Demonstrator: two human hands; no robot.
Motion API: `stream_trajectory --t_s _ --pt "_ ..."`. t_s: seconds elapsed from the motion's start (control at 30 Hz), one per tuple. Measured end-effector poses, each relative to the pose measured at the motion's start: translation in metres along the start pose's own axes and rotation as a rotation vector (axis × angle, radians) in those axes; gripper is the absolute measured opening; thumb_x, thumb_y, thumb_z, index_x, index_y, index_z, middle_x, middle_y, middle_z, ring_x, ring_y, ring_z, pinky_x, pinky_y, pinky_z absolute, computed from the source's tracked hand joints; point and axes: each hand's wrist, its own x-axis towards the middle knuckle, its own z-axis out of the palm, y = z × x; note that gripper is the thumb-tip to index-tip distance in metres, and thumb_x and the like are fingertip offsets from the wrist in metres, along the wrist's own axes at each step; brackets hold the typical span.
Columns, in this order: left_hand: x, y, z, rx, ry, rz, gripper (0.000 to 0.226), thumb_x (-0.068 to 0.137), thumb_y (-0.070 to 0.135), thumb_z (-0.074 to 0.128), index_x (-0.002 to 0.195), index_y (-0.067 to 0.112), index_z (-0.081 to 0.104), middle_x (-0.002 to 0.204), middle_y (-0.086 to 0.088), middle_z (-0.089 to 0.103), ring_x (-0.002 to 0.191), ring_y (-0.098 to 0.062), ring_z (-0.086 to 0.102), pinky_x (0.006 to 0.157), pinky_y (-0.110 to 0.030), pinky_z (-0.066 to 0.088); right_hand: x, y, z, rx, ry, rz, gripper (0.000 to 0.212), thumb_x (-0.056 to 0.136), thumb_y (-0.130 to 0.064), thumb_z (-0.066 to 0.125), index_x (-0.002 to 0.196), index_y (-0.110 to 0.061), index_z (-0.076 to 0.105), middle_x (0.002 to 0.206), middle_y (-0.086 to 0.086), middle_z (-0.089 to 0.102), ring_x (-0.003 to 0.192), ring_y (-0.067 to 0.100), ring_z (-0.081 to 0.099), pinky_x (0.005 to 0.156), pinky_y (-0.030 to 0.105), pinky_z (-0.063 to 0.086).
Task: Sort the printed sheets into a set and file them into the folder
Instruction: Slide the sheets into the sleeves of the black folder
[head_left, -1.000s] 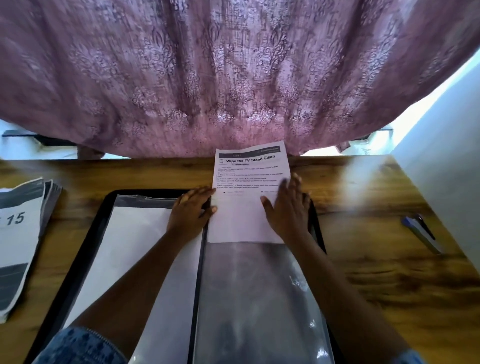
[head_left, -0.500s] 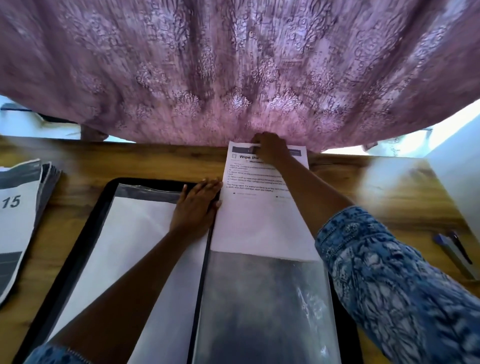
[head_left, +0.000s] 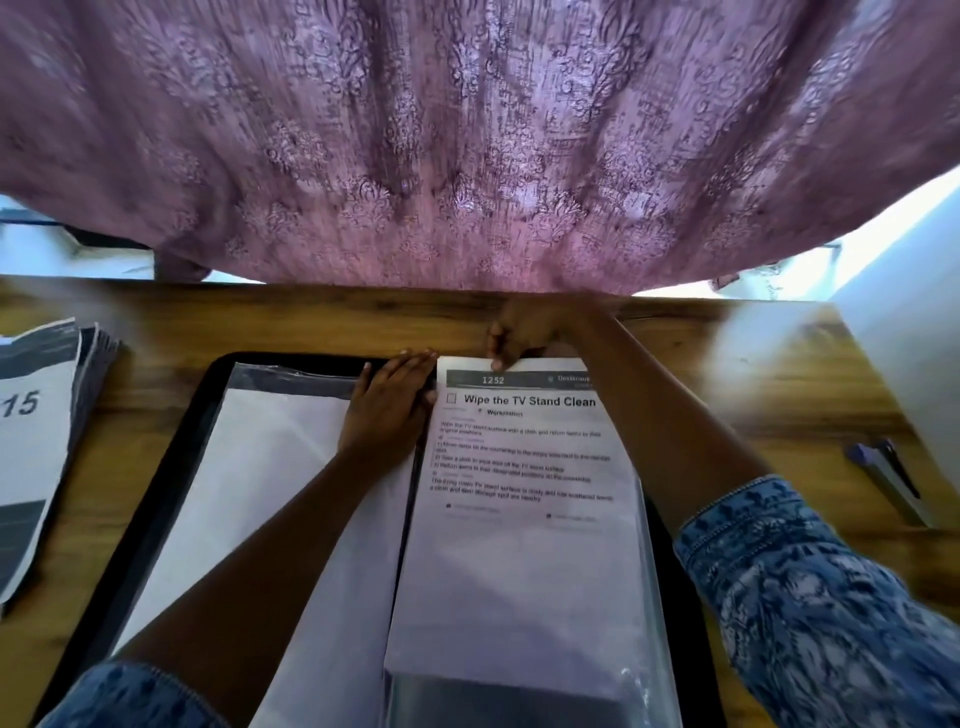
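Observation:
A black folder (head_left: 171, 467) lies open on the wooden table, with clear sleeves on both sides. A printed sheet (head_left: 524, 519) headed "Wipe the TV Stand Clean" sits most of the way inside the right-hand sleeve (head_left: 649, 623). My right hand (head_left: 519, 338) is at the sheet's top edge, fingers curled and pinching it there. My left hand (head_left: 389, 410) lies flat at the folder's spine, on the left sleeve, which holds a blank white sheet (head_left: 260, 493). Its fingertips touch the printed sheet's left edge.
A stack of printed sheets (head_left: 36, 452) marked "15" lies at the table's left edge. A pen (head_left: 888, 483) rests at the right, near a white wall. A purple patterned curtain (head_left: 467, 156) hangs along the table's far edge.
The printed sheet has slid down toward me, deeper into the right sleeve. My right hand went from the sheet's middle to its top edge. My left hand stayed at the spine.

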Motion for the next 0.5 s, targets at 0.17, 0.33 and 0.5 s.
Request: stream_trajectory --t_s 0.17,0.33,0.5 --pt "-0.002 0.0 -0.001 0.005 -0.007 0.002 0.059 0.092 0.039 0.026 0.15 0.028 0.03 0.154 0.008 0.033 0.145 -0.009 0.02 0.117 -0.038 0.003 -0.003 -0.009 0.016 0.022 -0.101 0.086 0.009 0.084 -0.01 0.07 0.083 -0.017 0.065 0.062 -0.009 0.061 0.047 0.0 0.052 0.052 0.018 0.044" --pt "-0.001 -0.001 -0.002 0.01 -0.012 0.014 0.059 0.092 0.04 0.025 0.15 0.027 0.029 0.154 0.007 0.034 0.144 -0.011 0.021 0.117 -0.038 0.004 -0.008 -0.025 0.034 -0.008 -0.229 0.137 0.009 0.08 -0.015 0.075 0.078 -0.018 0.067 0.068 -0.003 0.062 0.05 0.006 0.054 0.046 0.016 0.045" --pt "-0.002 0.0 0.0 -0.001 0.012 0.031 0.059 0.092 0.041 0.027 0.149 0.027 0.033 0.153 0.006 0.036 0.144 -0.011 0.023 0.117 -0.039 0.005 -0.022 -0.024 0.038 -0.02 -0.098 0.174 0.022 0.087 -0.028 0.068 0.103 -0.013 0.07 0.095 0.002 0.065 0.08 0.018 0.06 0.067 0.021 0.049"
